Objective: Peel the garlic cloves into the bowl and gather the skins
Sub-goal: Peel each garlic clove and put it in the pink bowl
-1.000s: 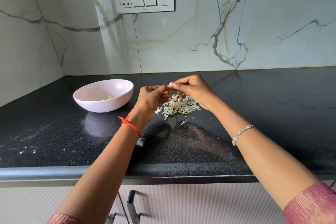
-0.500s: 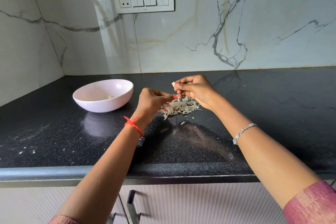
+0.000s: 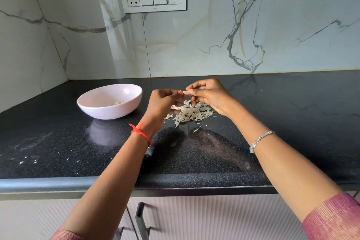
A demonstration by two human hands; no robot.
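Note:
A small pale garlic clove (image 3: 185, 92) is pinched in the fingertips of my right hand (image 3: 209, 94), held above the counter. My left hand (image 3: 163, 103) meets it from the left, its thumb and forefinger closed on the clove's end or its skin. Directly below both hands lies a heap of white papery garlic skins (image 3: 191, 114) on the black counter. A pale pink bowl (image 3: 93, 106) stands to the left of my hands, with a peeled clove (image 3: 116, 103) lying inside it.
The black speckled counter (image 3: 272, 122) runs to a marble wall at the back and left. Its front edge (image 3: 58, 183) is below my forearms. A few stray skin flakes (image 3: 196, 130) lie near the heap, and small crumbs (image 3: 25, 160) dot the left front.
My left hand dropped toward the skin heap half a second ago, then came back up to the clove held by my right hand. The bowl has not moved.

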